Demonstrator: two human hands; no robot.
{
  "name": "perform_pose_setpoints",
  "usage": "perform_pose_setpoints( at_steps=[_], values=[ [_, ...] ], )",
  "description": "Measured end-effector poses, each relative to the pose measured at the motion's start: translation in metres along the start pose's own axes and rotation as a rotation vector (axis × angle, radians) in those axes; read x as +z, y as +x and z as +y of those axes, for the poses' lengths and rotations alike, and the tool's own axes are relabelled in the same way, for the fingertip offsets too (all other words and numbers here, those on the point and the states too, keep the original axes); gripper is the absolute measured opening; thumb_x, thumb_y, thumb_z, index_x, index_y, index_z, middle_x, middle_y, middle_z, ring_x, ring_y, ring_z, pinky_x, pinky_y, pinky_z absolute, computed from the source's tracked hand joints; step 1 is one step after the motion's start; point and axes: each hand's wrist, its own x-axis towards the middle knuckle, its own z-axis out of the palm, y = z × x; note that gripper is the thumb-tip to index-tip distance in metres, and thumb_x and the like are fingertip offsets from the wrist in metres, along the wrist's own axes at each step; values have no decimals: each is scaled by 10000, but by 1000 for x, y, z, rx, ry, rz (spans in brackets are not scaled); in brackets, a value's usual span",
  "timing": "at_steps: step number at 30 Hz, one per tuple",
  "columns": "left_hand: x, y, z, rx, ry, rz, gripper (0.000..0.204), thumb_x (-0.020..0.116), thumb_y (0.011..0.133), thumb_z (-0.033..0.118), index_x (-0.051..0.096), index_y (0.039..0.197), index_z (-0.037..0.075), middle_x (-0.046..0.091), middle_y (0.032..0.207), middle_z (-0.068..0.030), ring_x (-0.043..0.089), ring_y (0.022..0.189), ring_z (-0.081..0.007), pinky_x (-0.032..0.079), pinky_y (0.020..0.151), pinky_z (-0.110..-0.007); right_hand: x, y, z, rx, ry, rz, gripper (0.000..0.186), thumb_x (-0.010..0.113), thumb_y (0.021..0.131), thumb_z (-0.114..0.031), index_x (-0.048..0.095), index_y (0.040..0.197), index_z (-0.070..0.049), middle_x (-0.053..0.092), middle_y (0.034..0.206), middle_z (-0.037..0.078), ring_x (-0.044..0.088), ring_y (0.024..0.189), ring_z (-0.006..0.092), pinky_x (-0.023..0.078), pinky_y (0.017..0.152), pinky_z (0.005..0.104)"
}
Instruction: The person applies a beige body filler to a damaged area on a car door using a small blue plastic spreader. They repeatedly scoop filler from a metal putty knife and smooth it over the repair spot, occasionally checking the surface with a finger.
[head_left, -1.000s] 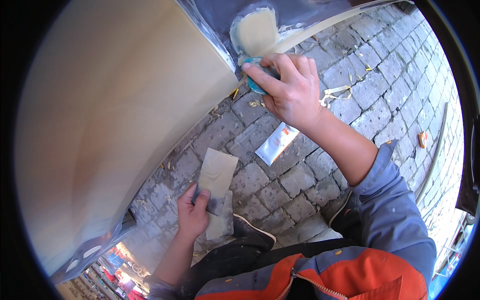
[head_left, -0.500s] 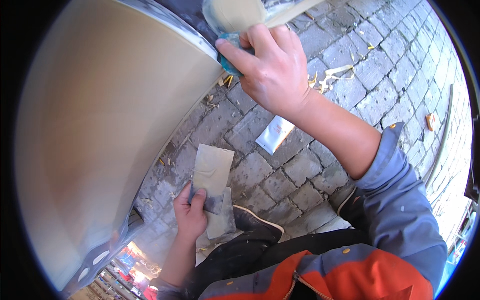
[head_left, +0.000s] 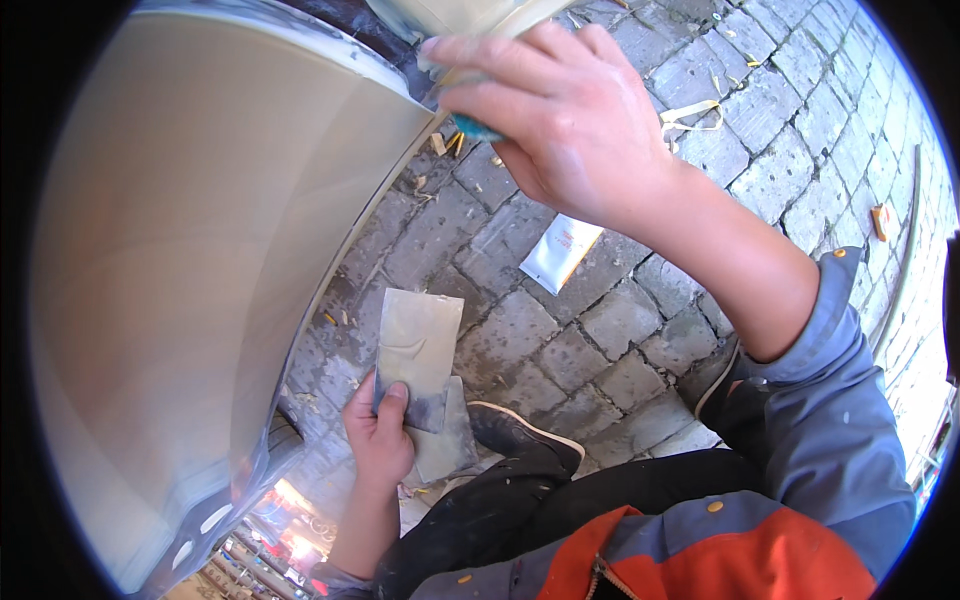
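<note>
Partly within left grip [head_left: 383, 438]: plate [head_left: 420, 332]

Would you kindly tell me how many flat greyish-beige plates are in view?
2: the front plate, gripped by the left hand; the rear plate, partly behind it, lower right. Others may be hidden.

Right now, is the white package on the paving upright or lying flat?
Lying flat: the white package shows its broad face upward on the paving.

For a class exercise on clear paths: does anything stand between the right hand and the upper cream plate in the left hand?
Nothing visible stands between the right hand and the upper cream plate. The white tube lies on the paving, right of that line.
</note>
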Motion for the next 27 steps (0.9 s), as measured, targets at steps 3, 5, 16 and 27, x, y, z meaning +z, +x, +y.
perform_pose_setpoints(
  at_steps=[3, 5, 16, 27],
  values=[
    [2, -2, 1, -34, 27, 2, 307, 536, 1037, 100, 683, 1256, -57, 746, 1146, -59, 656, 1034, -100, 487, 944, -264, -1, -7, -3, -33, -14, -128, 268, 722, 732, -54, 743, 974, -168, 571, 1546, -70, 635, 878, 140, 409, 723, 345],
    [5, -1, 1, -24, 22, 1, 306, 535, 1036, 98, 684, 1255, -55, 745, 1150, -62, 655, 1038, -101, 487, 948, -265, -1, -5, -5, 4, -18, -191, 198, 714, 745, -52, 719, 920, -145, 523, 1602, -62, 649, 841, 129, 395, 706, 341],
    [5, -1, 0, -1, 44, 8, 313, 537, 1027, 76, 673, 1274, -59, 743, 1168, -74, 658, 1048, -111, 485, 959, -266, 3, -6, -16, 29, -51, -260, 125, 685, 810, -189, 789, 866, -147, 587, 1542, 32, 730, 861, 123, 496, 816, 355],
    [5, -1, -2, 5, 60, 16, 312, 532, 1026, 79, 677, 1263, -64, 747, 1154, -72, 662, 1033, -106, 488, 943, -259, 2, -9, -18, 46, -20, -255, 130, 686, 816, -180, 784, 884, -127, 614, 1506, 56, 726, 846, 147, 484, 784, 366]
  ],
)
